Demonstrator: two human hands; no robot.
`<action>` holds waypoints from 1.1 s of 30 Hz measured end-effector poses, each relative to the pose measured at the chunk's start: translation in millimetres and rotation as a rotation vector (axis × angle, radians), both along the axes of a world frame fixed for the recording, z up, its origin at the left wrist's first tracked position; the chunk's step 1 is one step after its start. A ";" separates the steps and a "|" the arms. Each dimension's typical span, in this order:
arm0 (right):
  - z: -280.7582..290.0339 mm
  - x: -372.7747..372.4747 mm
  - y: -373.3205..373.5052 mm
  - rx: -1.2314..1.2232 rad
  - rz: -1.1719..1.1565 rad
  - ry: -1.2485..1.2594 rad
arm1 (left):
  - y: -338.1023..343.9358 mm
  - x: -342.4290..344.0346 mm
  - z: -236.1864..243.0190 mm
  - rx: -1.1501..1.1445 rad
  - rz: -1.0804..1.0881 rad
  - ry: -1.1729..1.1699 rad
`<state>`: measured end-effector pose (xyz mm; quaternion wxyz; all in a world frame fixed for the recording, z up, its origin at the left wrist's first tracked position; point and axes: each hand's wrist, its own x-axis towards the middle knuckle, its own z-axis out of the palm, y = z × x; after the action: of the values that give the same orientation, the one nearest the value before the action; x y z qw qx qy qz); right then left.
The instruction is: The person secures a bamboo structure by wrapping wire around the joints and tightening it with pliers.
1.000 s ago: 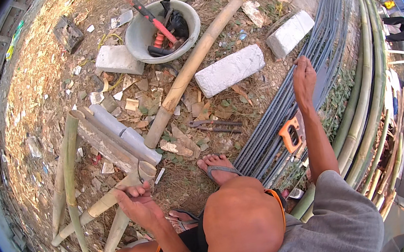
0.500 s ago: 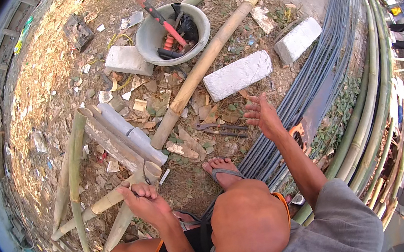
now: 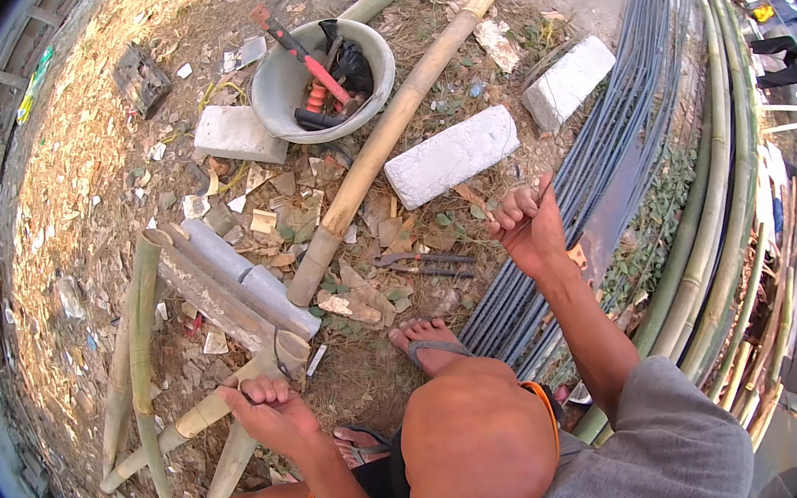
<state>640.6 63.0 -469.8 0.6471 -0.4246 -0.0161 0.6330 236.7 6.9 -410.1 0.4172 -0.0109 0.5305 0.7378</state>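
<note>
Right hand (image 3: 532,235), earlier spread, now curls; left hand (image 3: 275,415) stays curled; any grip unclear.

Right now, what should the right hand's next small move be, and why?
Probably a move left toward the left hand: that hand sits, fingers curled, by the bamboo pole, where a dark strand curves at the cut end, while the right hand is raised well apart, near the grey rods.

The left hand (image 3: 274,411) sat curled, lower left, near a bamboo pole (image 3: 202,414); the right hand (image 3: 529,229) hovered centre right near rods (image 3: 609,129).
</note>
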 end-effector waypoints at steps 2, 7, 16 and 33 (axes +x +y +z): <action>11.8 18.6 8.8 -0.054 -0.130 0.061 | 0.4 -30.8 -10.6 0.064 0.032 -0.048; 25.9 66.8 13.1 0.116 -0.162 0.168 | 4.9 -73.5 -6.2 0.092 0.155 -0.062; 46.6 75.5 35.3 0.050 -0.093 0.060 | 18.6 -91.7 16.0 0.036 0.265 0.140; -57.9 191.1 59.6 -0.523 0.612 -1.666 | 14.4 -102.4 50.6 -0.104 0.210 0.424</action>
<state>831.7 122.6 -527.8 0.1150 -0.8525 -0.4443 0.2503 134.3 21.3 -359.4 0.2163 0.0677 0.6396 0.7346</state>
